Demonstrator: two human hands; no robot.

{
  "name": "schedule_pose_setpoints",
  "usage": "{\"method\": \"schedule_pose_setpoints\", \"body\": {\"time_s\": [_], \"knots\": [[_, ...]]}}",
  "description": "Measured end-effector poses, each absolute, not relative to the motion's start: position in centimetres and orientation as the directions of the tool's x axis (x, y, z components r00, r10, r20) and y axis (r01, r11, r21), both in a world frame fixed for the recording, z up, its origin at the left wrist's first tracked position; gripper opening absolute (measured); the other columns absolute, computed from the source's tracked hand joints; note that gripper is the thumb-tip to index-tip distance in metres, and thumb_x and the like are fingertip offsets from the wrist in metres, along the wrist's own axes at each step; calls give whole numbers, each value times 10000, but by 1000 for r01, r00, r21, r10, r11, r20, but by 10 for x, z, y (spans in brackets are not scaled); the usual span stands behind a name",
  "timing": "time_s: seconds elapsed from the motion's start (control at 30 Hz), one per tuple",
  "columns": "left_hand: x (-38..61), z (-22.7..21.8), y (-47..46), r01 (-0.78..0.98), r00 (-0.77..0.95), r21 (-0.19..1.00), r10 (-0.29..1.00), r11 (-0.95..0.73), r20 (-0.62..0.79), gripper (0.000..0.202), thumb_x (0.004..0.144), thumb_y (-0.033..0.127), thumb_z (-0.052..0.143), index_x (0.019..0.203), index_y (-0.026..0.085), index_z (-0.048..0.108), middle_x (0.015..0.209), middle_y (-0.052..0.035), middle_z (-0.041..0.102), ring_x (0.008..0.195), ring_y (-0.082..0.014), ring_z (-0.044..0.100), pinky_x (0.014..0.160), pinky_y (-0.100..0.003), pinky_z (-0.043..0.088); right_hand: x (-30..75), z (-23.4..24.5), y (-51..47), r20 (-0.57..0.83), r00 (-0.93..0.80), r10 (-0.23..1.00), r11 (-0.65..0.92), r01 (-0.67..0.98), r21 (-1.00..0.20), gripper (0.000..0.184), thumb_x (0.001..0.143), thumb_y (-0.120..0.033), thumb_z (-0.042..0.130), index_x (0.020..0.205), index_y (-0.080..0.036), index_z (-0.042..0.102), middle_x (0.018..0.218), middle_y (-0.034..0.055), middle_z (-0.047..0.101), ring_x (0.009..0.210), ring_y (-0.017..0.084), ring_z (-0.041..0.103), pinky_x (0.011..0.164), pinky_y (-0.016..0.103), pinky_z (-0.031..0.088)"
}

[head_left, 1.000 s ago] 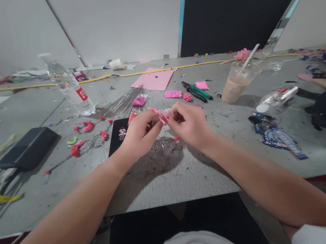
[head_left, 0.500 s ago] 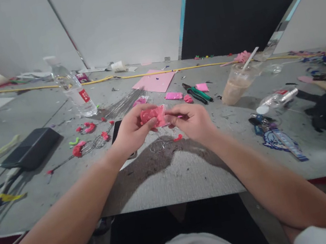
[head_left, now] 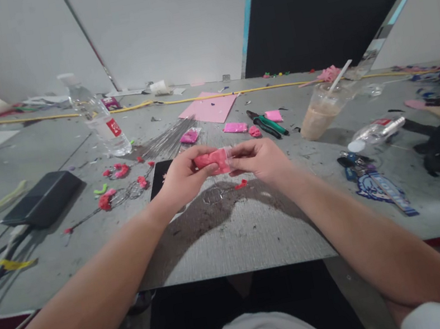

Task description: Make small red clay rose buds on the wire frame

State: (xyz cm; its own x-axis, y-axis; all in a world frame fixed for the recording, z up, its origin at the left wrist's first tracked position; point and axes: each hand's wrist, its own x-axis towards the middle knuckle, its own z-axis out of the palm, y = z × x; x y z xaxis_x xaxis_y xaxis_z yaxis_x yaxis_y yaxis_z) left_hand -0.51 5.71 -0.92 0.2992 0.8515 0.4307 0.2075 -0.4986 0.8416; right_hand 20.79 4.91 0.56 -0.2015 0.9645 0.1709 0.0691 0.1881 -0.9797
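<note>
Above the middle of the grey table (head_left: 233,241), my left hand (head_left: 182,179) and my right hand (head_left: 259,160) both pinch a small clear bag of pink clay (head_left: 213,160), one at each end. The bag is stretched flat between my fingers. Under my hands lie a bent piece of thin wire (head_left: 213,195) and a small red clay scrap (head_left: 241,184). A black phone (head_left: 159,179) lies just left of my left hand, partly hidden by it.
A water bottle (head_left: 100,123) stands at the back left, and a black power bank (head_left: 41,200) lies at the left. Pink paper (head_left: 208,109), green-handled pliers (head_left: 267,123) and more clay bags (head_left: 234,127) lie behind my hands. An iced drink cup (head_left: 319,113) and keys (head_left: 369,178) sit at the right.
My hands have lifted the clay bag off the table and turned it flat between them; before, they were bunched low over it.
</note>
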Motion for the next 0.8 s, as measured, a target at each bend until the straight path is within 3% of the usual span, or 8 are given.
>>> {"method": "schedule_pose_setpoints", "body": {"time_s": [0.1,0.37,0.63,0.8], "knots": [[-4,-9,57,230,308,839,855,-493,417,198,886,267,733,1075,207,729,963,-39,758,865,-177,721,816,-326,615,209,8,47,160,-253,954,200,143,-969,265,733,-409,888,858,-192,800,777,35,764,707,188,709,709,391,653],[-1,-8,50,317,347,791,840,-524,417,185,873,239,735,1050,191,707,994,-51,749,931,-186,691,866,-332,564,211,10,47,202,-414,888,327,257,-909,112,781,-281,806,837,-188,775,890,34,762,851,191,688,823,341,549],[4,-12,50,330,351,789,843,-519,407,205,900,281,701,1088,199,713,933,-36,737,864,-180,665,820,-328,547,216,7,52,164,-450,878,304,260,-917,112,774,-216,660,678,-200,604,641,-39,575,601,117,509,575,265,413],[3,-11,50,313,316,833,877,-456,362,233,916,347,704,1088,191,723,896,-33,727,805,-173,665,744,-313,558,219,11,55,149,-441,885,274,235,-933,65,762,-232,643,709,-204,617,663,-24,605,629,137,576,617,286,504]]}}
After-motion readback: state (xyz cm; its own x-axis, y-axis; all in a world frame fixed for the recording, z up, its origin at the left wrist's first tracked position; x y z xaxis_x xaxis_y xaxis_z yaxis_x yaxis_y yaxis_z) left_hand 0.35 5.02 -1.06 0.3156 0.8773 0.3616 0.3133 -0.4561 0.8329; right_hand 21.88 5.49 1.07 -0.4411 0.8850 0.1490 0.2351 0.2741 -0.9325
